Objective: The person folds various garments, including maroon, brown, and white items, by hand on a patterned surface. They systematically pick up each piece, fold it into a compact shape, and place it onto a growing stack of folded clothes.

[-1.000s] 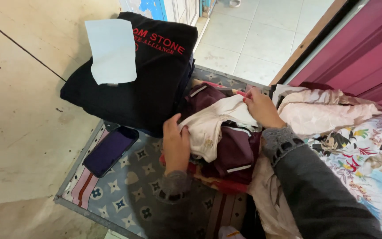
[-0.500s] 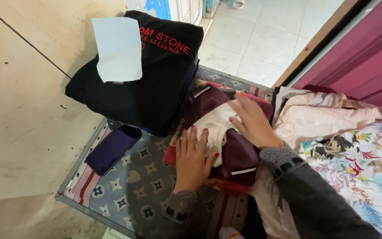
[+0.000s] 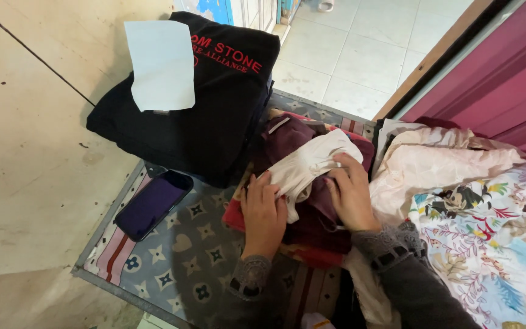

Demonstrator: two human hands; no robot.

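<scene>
**Hazard notes: pressing a folded garment bundle on a crowded mat**

Head view

- Left hand (image 3: 263, 213), lower centre of the frame: lies flat, fingers together, pressing on the near edge of the cream garment (image 3: 312, 164) and the maroon garment (image 3: 312, 213) under it.
- Right hand (image 3: 351, 192), just right of centre: fingers curled over the cream garment's right side, pinning it down against the maroon layer. Whether any fold is pinched between the fingers cannot be told.
- The bundle sits at frame centre on a red folded item (image 3: 238, 216), which lies on the patterned mat (image 3: 184, 268).

Risks, as judged from this layout

- The cream garment is draped loosely; uneven pressure from the two hands is likely to let it slide off the maroon layer or unfold.
- The black clothing stack (image 3: 202, 122), upper left of centre, leans tall and touches the bundle. A push toward the upper left could tip it and shed the white paper sheet (image 3: 159, 64) resting on top.
- The dark phone (image 3: 153, 204), left of the hands, lies near the mat edge; a dragged sleeve or shifted mat could knock it onto the floor.
- The floral bedding (image 3: 488, 244) at the right crowds the right forearm and may snag it
</scene>
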